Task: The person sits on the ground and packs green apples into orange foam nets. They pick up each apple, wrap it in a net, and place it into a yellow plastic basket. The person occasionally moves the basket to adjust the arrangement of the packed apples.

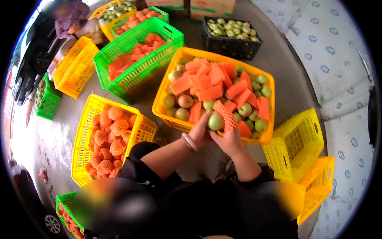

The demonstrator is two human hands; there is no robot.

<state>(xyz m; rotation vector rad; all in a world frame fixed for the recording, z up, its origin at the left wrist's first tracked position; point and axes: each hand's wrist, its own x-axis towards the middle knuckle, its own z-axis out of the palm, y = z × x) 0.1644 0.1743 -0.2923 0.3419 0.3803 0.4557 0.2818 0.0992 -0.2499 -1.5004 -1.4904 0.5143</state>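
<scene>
Between thumb and fingers, my left hand (200,129) holds a round green fruit (215,121) at the near edge of a yellow-orange plastic crate (167,118). My right hand (229,139), just beside it, grips the lower end of an orange foam net sleeve (226,115), which stands up partly spread. The sleeve's side is close to the fruit; whether they touch is hard to tell. Under both hands, the crate is full of green fruit, some blushed red (185,101). Flat orange foam sleeves (198,85) lie heaped on top of them.
At the left, a yellow crate (78,152) holds fruit in orange sleeves (119,127). Beyond are a green crate of flat sleeves (138,82) and a black crate of fruit (231,49). Yellow crates (294,145) stand at right by a wall. A person (71,18) sits far left.
</scene>
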